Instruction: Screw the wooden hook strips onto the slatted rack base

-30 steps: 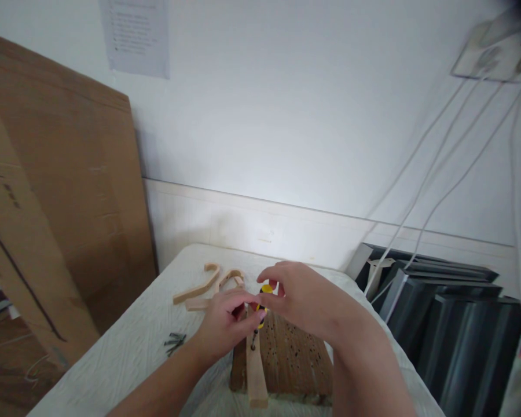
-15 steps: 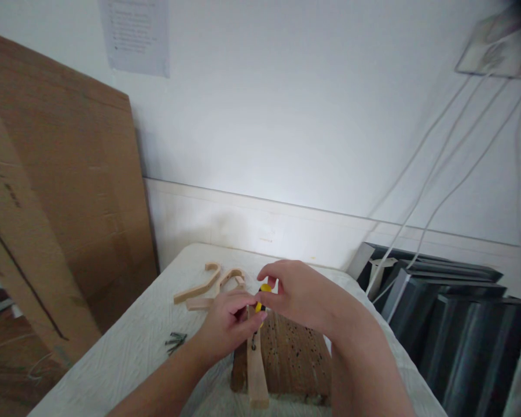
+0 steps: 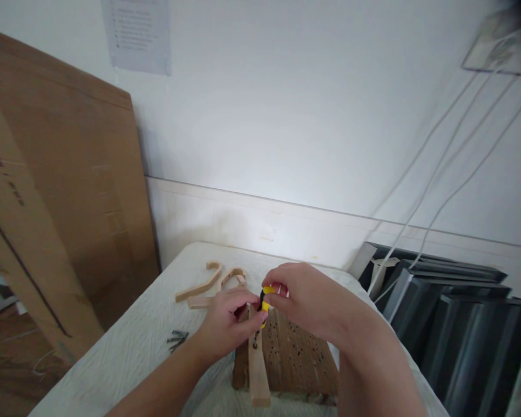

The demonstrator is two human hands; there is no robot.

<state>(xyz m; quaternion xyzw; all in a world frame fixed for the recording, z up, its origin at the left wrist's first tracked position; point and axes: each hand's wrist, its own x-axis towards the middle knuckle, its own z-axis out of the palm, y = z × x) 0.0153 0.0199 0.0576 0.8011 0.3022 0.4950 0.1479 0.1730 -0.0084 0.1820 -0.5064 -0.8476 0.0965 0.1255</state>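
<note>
**Two hands on one screwdriver above a pale wooden piece**

The yellow-and-black screwdriver (image 3: 263, 300) points down at the pale wooden piece (image 3: 259, 376); the left hand (image 3: 230, 321) pinches its lower handle, and the right hand's (image 3: 297, 292) fingers curl round its top. The piece lies on a pitted brown board (image 3: 299, 362), at five o'clock, over a white cloth-covered table (image 3: 130, 347). Dark screws (image 3: 176, 340) lie at eight o'clock, curved wooden parts (image 3: 200, 287) between nine and ten. Farther out: cardboard (image 3: 91, 174) at ten, dark panels (image 3: 464, 330) at three, white wall (image 3: 264, 104) at twelve.

Fingers cover part of the handle; tip contact is too small to tell. The paper's (image 3: 139, 37) writing is unreadable, its top cut off.
</note>
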